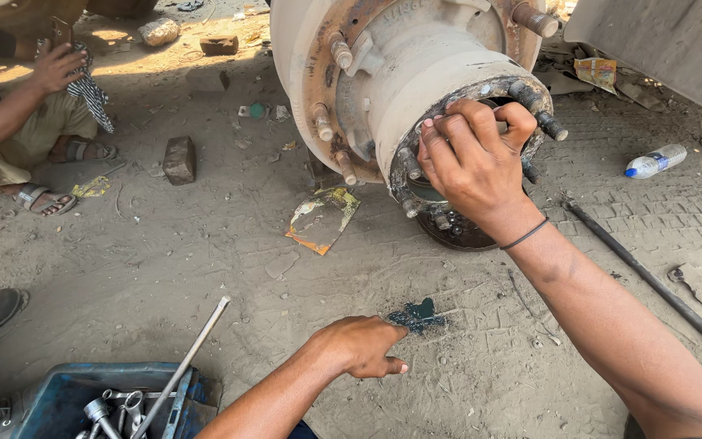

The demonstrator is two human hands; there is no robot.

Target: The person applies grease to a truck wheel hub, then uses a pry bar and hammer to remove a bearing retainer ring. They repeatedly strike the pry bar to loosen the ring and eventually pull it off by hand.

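Single head view, looking steeply down, close over sandy ground (205, 268)

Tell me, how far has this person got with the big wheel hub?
Done: the wheel is off, so the hub stands bare with its studs showing. In hand: the right hand grips the hub's open end, fingers on the rim; the left hand rests on the ground by a dark oil patch. Left: tools sit in the blue box and a long bar lies unused.

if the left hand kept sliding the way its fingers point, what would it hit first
Probably the dark oily patch on the ground, just beyond the left hand, whose fingers point right along the dirt.
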